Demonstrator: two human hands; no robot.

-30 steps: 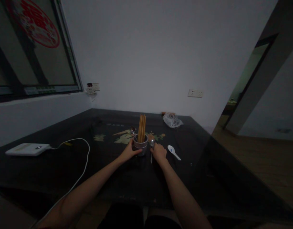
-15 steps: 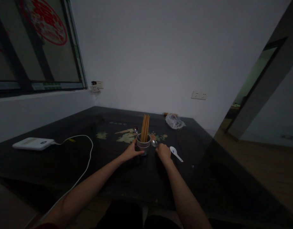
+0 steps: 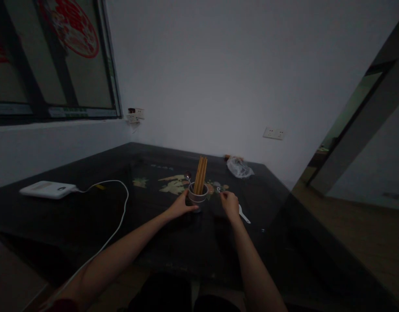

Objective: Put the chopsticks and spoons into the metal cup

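A light-coloured cup [image 3: 197, 198] stands on the dark table, and my left hand [image 3: 181, 206] is wrapped around its left side. Several wooden chopsticks [image 3: 200, 175] stand in the cup, leaning slightly right. A metal spoon [image 3: 188, 175] also sticks up from the cup at its left rim. Just right of the cup, my right hand [image 3: 230, 204] pinches a second metal spoon [image 3: 218, 189], whose bowl points left towards the cup; its handle is mostly hidden by the fingers. A white soup spoon [image 3: 244, 215] lies on the table, partly covered by my right hand.
The dark table [image 3: 147, 160] has a printed floral pattern in its middle. A crumpled clear plastic bag [image 3: 239, 167] lies near the back wall. On the left, a white power bank [image 3: 48, 190] trails a white cable [image 3: 124, 208] across the table towards my left arm.
My right hand has risen and shifted right with the metal spoon, now covering the white spoon's bowl. My left hand keeps its hold on the cup. The view has turned slightly.
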